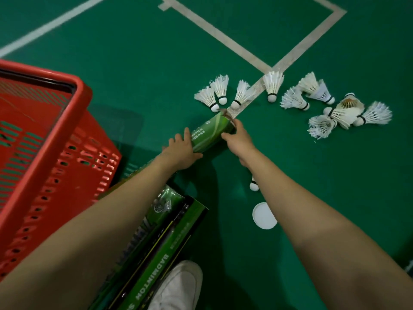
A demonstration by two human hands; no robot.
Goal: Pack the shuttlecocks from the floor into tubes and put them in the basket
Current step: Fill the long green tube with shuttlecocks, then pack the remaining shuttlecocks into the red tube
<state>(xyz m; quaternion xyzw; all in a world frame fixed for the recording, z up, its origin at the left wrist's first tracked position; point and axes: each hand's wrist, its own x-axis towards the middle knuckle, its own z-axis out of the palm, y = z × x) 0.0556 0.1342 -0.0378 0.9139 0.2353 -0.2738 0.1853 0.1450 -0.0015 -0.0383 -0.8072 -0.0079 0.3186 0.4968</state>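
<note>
A green shuttlecock tube [211, 133] lies tilted just above the green court floor, its open end pointing toward the shuttlecocks. My left hand [182, 151] grips its lower part. My right hand [238, 138] holds the upper part, fingers at the open mouth. Several white feather shuttlecocks [220, 91] lie in a loose row just beyond the tube, with a denser cluster [342, 113] to the right. One more shuttlecock [254, 185] lies partly hidden under my right forearm. The red plastic basket [51, 139] stands at the left.
A round white tube cap [264, 215] lies on the floor below my right forearm. More green tubes and a green carton [165, 238] lie under my left arm. My white shoe [178, 287] is at the bottom. White court lines [225, 38] cross the floor.
</note>
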